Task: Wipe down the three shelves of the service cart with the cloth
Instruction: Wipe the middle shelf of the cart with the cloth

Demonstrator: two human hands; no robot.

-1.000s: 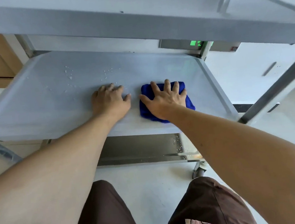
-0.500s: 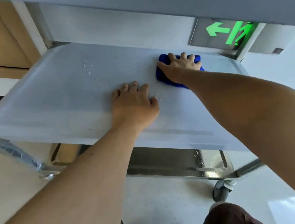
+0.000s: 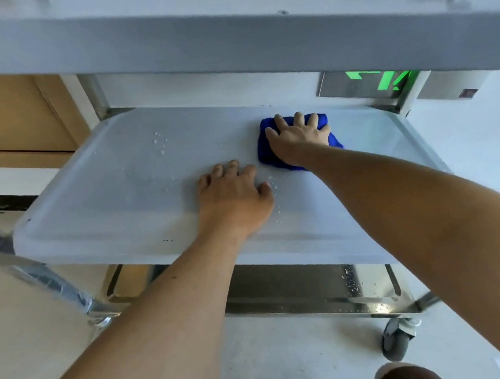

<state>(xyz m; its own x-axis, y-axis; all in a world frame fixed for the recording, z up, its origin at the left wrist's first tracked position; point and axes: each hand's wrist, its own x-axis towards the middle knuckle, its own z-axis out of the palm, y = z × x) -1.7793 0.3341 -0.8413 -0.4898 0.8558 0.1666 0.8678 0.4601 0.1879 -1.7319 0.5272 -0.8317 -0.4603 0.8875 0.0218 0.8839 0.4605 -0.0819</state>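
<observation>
My right hand (image 3: 299, 140), fingers spread flat, presses the blue cloth (image 3: 272, 152) onto the middle shelf (image 3: 104, 206) right of frame centre, while my left hand (image 3: 234, 197) rests open beside it among water droplets (image 3: 161, 143).

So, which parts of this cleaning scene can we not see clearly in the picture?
- Head view: the top shelf shows only its underside; its upper surface is hidden.
- The bottom shelf is mostly covered by the middle shelf.
- The cloth is largely under the right hand.
- The shelf surface under the left hand is hidden.
- The green sign is cut off by the top shelf.
</observation>
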